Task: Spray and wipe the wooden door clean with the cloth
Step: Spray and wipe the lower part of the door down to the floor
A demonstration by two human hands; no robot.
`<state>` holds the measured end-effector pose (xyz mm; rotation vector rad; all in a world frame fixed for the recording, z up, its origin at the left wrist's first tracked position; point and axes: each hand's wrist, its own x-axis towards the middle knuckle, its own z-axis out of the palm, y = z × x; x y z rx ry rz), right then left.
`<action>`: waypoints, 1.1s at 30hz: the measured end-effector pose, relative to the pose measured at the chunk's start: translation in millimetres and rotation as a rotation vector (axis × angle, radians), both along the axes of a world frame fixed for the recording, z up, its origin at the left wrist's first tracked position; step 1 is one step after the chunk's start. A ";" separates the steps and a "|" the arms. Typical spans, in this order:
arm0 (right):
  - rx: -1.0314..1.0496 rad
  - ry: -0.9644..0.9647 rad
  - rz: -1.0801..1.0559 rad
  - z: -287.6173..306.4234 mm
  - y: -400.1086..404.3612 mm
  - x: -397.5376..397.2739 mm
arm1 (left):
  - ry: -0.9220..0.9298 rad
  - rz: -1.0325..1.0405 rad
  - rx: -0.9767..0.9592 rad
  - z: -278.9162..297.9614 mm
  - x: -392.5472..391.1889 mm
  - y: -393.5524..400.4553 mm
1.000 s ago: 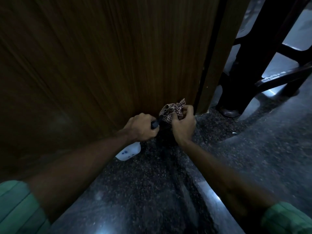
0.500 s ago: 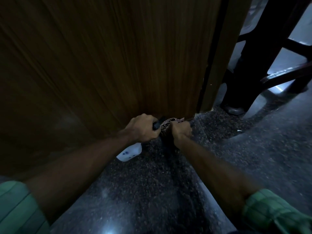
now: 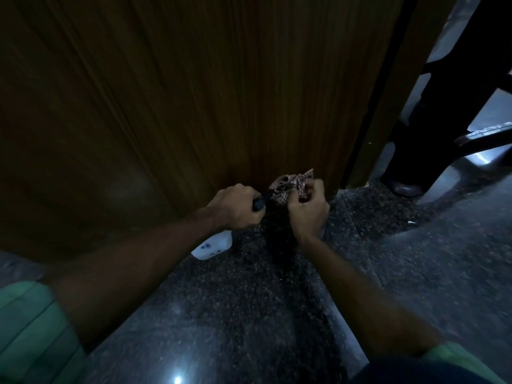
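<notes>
The brown wooden door [image 3: 194, 106] fills the upper left of the head view, its grain running downward to the floor. My left hand [image 3: 235, 209] grips a white spray bottle [image 3: 213, 246] by its black trigger head, the nozzle aimed toward the cloth. Bunched in my right hand [image 3: 307, 212] is a red checked cloth [image 3: 291, 184], held against the door's bottom edge near its right corner. Both hands almost touch.
Dark speckled stone floor [image 3: 249, 314] spreads below. The door's edge and frame [image 3: 388, 92] rise at the right. Beyond it stand dark furniture legs [image 3: 432, 120] and a round foot [image 3: 404, 188]. Green sleeves show at both lower corners.
My right hand dipped with the cloth to the door's foot, then rose again so the cloth shows above my fist. My left hand and the bottle barely shifted.
</notes>
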<state>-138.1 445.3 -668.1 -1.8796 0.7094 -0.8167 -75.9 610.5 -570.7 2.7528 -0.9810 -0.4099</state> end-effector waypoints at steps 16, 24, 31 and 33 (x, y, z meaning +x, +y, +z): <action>0.380 0.361 -0.013 -20.1 50.7 10.4 | -0.017 0.023 0.039 6.9 -4.8 31.5; 0.105 -0.083 0.056 25.5 63.4 5.2 | -0.016 0.040 0.046 12.7 1.3 58.0; 0.149 0.230 0.087 -25.0 56.9 -3.0 | 0.000 0.036 0.032 14.8 -6.6 63.6; 0.262 0.323 0.051 -33.1 54.6 0.4 | -0.005 0.039 0.028 15.3 -7.2 66.3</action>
